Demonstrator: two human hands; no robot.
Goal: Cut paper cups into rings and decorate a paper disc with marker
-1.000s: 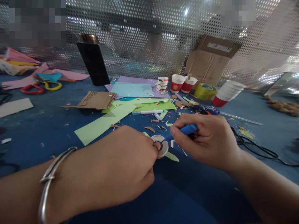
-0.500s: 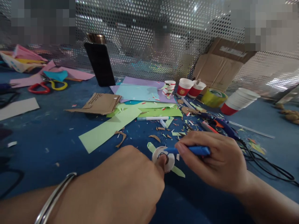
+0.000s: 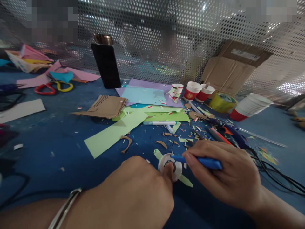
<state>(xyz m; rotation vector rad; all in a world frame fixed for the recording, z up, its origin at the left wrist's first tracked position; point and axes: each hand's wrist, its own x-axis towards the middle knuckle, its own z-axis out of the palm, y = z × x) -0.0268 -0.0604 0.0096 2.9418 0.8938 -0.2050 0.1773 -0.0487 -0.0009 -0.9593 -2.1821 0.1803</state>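
A small round white piece (image 3: 177,173), rimmed like the bottom of a paper cup, carries blue outlines and a dark brown spot. Two pale green paper strips (image 3: 186,180) stick out from opposite sides of it. My left hand (image 3: 140,190) is closed around its near side, one digit pressed onto its face; the other fingers are hidden beneath the hand. In a closed pen grip, my right hand (image 3: 228,173) holds a blue marker (image 3: 209,163). The marker's tip meets the upper part of the white face.
Paper scraps and a white marker (image 3: 160,123) lie ahead, beside green paper (image 3: 114,133) and cardboard (image 3: 108,106). Paper cups (image 3: 250,106), yellow tape (image 3: 222,102) and a blue glue gun (image 3: 239,138) with its cord are rightward. Scissors (image 3: 45,89) and a phone (image 3: 106,66) stand leftward.
The view has shifted slightly, so everything sits a little further right and both hands lower. The marker's tip stays at the white piece, where more blue line shows near the upper edge.
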